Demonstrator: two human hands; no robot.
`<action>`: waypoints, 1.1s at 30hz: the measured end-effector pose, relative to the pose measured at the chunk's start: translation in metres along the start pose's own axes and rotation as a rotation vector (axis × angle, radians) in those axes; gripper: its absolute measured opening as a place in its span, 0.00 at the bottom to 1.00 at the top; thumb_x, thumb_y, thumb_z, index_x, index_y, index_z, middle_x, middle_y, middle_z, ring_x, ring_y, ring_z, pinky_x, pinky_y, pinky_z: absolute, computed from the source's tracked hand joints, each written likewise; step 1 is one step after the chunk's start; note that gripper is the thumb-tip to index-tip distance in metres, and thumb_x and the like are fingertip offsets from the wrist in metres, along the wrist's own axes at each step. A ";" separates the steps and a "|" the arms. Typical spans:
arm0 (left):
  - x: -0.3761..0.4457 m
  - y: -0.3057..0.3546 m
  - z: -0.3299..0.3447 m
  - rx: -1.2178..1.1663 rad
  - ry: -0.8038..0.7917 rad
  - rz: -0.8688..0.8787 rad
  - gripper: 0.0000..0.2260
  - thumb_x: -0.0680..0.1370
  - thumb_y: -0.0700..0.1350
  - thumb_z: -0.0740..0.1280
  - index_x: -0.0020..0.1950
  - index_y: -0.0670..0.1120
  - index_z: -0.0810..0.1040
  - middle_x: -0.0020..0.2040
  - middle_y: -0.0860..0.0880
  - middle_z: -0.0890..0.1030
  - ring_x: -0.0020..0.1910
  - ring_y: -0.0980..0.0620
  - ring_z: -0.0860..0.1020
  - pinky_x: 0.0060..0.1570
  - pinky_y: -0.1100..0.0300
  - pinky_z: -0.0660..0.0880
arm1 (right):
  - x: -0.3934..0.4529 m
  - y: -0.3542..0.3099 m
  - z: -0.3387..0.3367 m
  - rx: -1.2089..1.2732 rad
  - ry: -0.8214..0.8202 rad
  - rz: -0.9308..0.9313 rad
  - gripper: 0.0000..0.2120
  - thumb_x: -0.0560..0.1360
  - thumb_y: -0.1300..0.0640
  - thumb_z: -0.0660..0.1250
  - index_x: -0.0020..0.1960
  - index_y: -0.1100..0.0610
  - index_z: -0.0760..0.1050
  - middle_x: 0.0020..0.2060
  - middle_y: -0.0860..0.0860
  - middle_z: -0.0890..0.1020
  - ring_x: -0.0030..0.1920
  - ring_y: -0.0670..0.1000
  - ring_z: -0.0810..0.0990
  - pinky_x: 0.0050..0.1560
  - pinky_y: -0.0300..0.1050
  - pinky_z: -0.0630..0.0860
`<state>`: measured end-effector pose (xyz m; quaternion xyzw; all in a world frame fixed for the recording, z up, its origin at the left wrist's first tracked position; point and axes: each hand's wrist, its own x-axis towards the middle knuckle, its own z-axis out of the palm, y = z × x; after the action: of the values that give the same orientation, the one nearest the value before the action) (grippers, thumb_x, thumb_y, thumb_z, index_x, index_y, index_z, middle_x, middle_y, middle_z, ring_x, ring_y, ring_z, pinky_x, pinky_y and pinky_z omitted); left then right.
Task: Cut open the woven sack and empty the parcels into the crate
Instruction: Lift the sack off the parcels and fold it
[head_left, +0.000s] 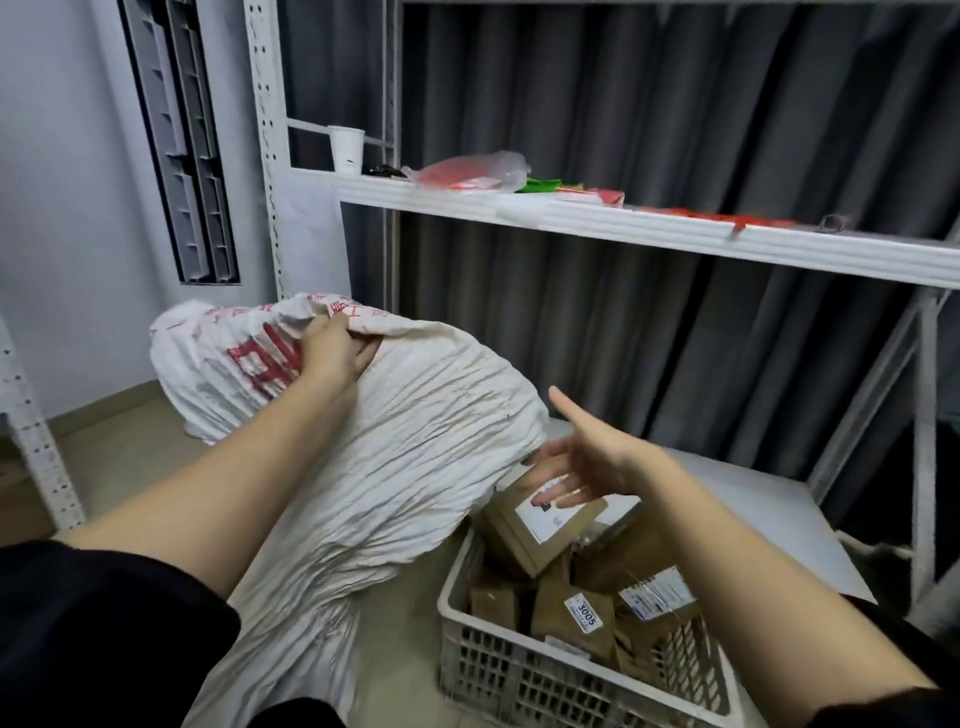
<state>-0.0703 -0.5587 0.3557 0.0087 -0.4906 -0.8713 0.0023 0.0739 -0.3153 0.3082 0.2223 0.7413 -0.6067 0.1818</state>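
A white woven sack (415, 447) with red print lies tipped on the floor, its mouth hanging over the left edge of a white plastic crate (524, 680). My left hand (332, 353) grips a fold of the sack near its raised far end. My right hand (576, 457) hovers with fingers spread at the sack's mouth, just above a brown cardboard parcel (545, 525) with a white label. Several brown parcels (576, 613) lie in the crate, one labelled 3005.
A white metal rack stands behind, its shelf (649, 228) holding a paper cup (346, 148), a plastic bag and red packets. A grey curtain hangs behind it. A low white board (753, 509) lies right of the crate. Another rack post (31, 431) stands at left.
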 end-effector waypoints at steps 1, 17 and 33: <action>-0.001 -0.002 -0.002 0.004 -0.022 -0.008 0.07 0.82 0.38 0.54 0.49 0.45 0.70 0.44 0.46 0.78 0.47 0.50 0.80 0.51 0.56 0.79 | 0.009 0.000 0.011 0.120 0.033 -0.047 0.46 0.67 0.22 0.50 0.62 0.59 0.74 0.56 0.57 0.82 0.51 0.57 0.83 0.48 0.48 0.76; 0.016 -0.024 -0.069 0.558 0.340 -0.024 0.22 0.79 0.47 0.60 0.71 0.42 0.64 0.70 0.41 0.67 0.63 0.43 0.70 0.61 0.53 0.67 | -0.002 -0.112 -0.019 0.543 0.829 -0.630 0.16 0.78 0.63 0.55 0.64 0.65 0.67 0.43 0.53 0.73 0.42 0.51 0.73 0.42 0.44 0.71; -0.004 -0.113 -0.047 0.119 -0.007 -0.326 0.35 0.75 0.70 0.53 0.77 0.53 0.57 0.77 0.46 0.60 0.75 0.44 0.59 0.73 0.45 0.57 | -0.056 -0.062 -0.087 0.803 0.426 -0.567 0.13 0.78 0.62 0.64 0.61 0.60 0.74 0.43 0.57 0.85 0.41 0.54 0.86 0.34 0.49 0.82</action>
<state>-0.0654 -0.5404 0.2348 0.0852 -0.5336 -0.8295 -0.1413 0.0864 -0.2465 0.4059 0.1834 0.5024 -0.8093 -0.2429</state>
